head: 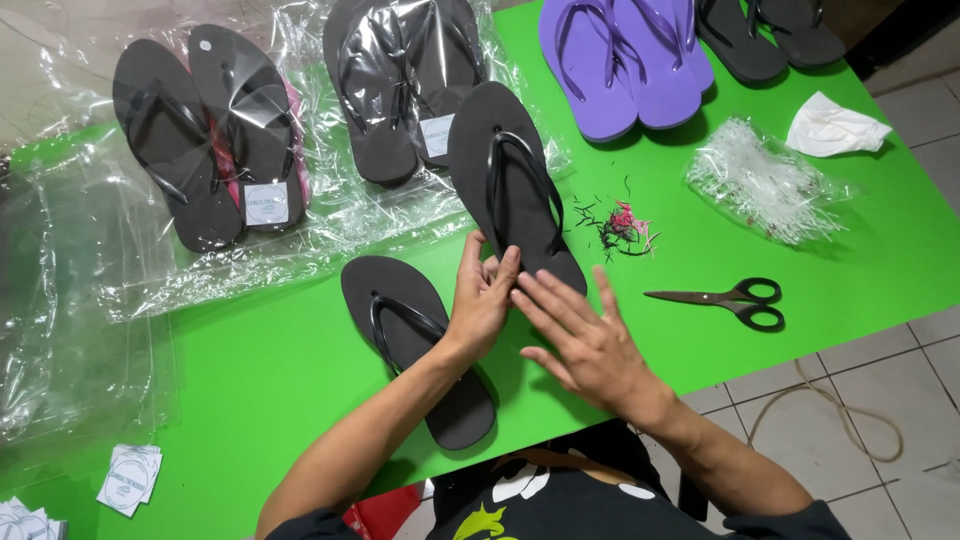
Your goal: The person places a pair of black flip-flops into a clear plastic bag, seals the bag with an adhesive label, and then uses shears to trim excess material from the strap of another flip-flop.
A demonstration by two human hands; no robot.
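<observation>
Both bare forearms are reaching forward and converging; the left hand (480, 300) is curling its fingers upward, the right hand (585, 340) is lying flat, fingers spread.

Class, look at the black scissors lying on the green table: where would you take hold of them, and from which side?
Take the scissors by the two black handle loops, coming in from the table's right edge. They lie flat and closed, with the blades pointing left toward the right hand, so the loops are probably the safest part to grip. The table is bare around them.
</observation>
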